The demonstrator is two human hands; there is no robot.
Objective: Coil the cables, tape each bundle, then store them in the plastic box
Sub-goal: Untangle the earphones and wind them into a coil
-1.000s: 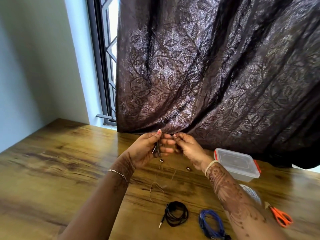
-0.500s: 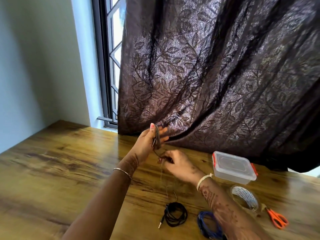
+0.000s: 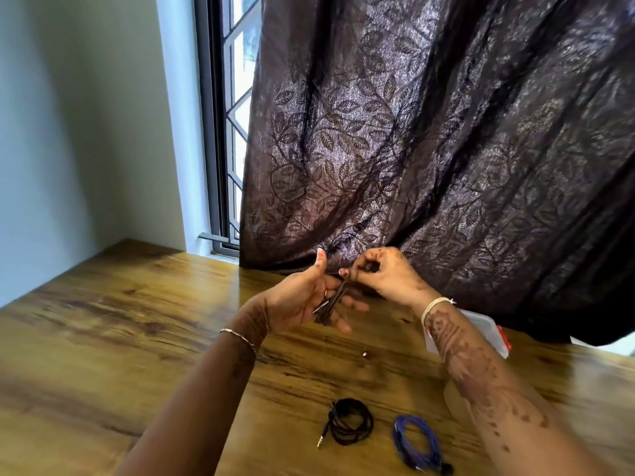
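Note:
My left hand [image 3: 305, 298] holds a thin brown earphone cable [image 3: 331, 304], wound into a narrow bundle across its fingers, above the wooden table [image 3: 103, 338]. Close by on the right, my right hand [image 3: 381, 274] pinches the loose end of that cable. One earbud [image 3: 365, 354] dangles below the hands on a fine wire. A coiled black cable [image 3: 350, 420] with a jack plug lies on the table near me. Beside it on the right lies a coiled blue cable [image 3: 417, 443]. The plastic box [image 3: 488, 333], lid closed with red clips, sits behind my right forearm, mostly hidden.
A dark leaf-patterned curtain [image 3: 429, 149] hangs down to the table's far edge right behind my hands. A barred window [image 3: 233, 115] and a pale wall [image 3: 75, 115] stand at the left. The tape roll and scissors are hidden behind my right forearm.
My right hand rose from below the bundle to beside my left fingertips, drawing the loose cable up. The bundle sits lower across my left fingers. The view shifted, hiding the tape and scissors.

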